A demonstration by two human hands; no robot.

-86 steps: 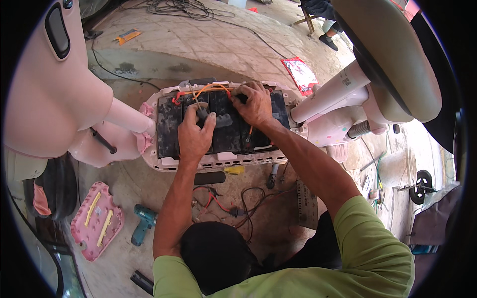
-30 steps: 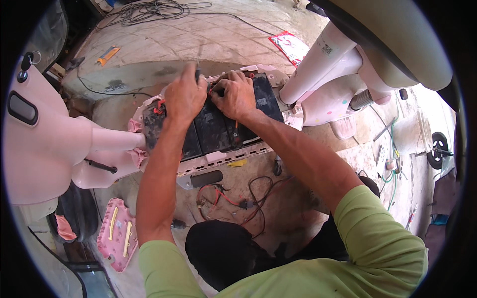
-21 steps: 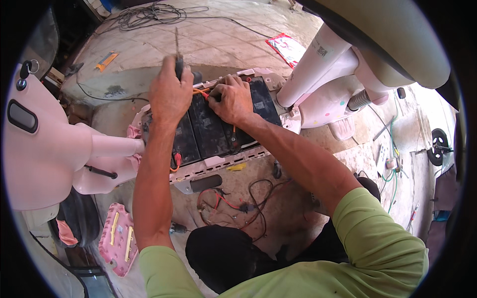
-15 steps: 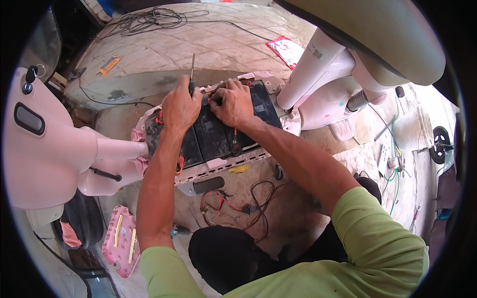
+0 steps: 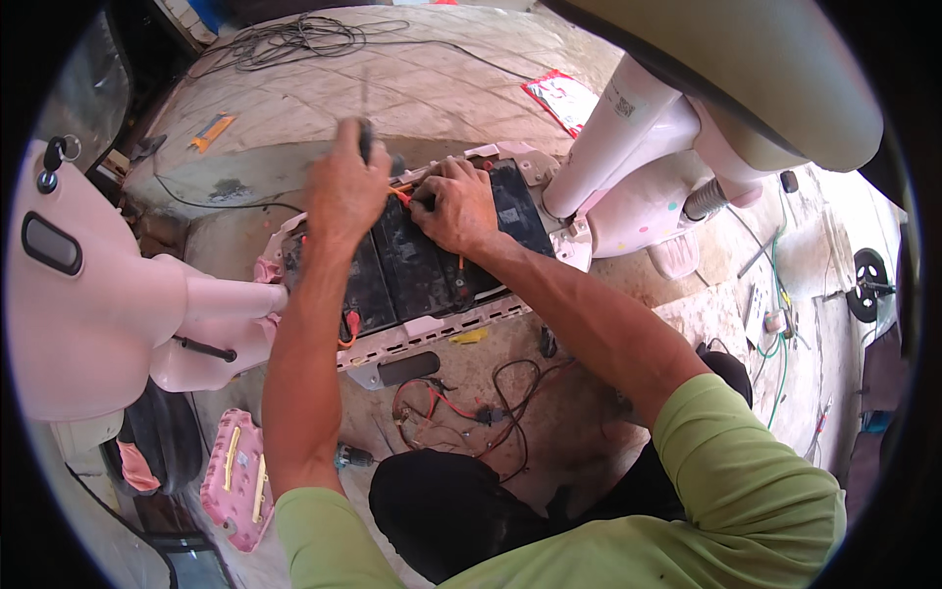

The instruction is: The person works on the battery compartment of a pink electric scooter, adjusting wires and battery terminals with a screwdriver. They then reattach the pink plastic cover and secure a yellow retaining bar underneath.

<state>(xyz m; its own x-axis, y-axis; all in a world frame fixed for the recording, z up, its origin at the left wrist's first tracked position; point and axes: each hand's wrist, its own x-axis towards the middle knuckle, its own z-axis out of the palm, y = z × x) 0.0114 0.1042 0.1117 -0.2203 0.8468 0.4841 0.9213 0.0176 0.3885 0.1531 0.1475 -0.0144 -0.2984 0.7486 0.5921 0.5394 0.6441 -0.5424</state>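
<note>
In my left hand [image 5: 343, 191] is a screwdriver [image 5: 366, 142] with a dark handle, its blurred shaft pointing up and away. A second dark, stubby piece shows beside that fist; I cannot make out what it is. The hand is raised over the far edge of a row of black batteries [image 5: 368, 275]. My right hand [image 5: 459, 208] rests on the batteries, fingers pinched by a red-orange wire [image 5: 403, 194] at the far edge; its fingertips are partly hidden. The batteries sit in the floor compartment of a pink electric scooter [image 5: 108, 294].
The scooter's seat [image 5: 746, 79] overhangs the right side. Loose red and black cables [image 5: 491, 414], a power drill [image 5: 353, 455] and a pink cover panel [image 5: 235, 479] lie on the near floor. Beyond are a coiled black cable [image 5: 314, 37] and a red-white packet [image 5: 559, 102].
My left hand has lifted up and slightly left, away from the batteries, with the screwdriver in it. My right hand stays nearly in place, and more of the red-orange wire shows.
</note>
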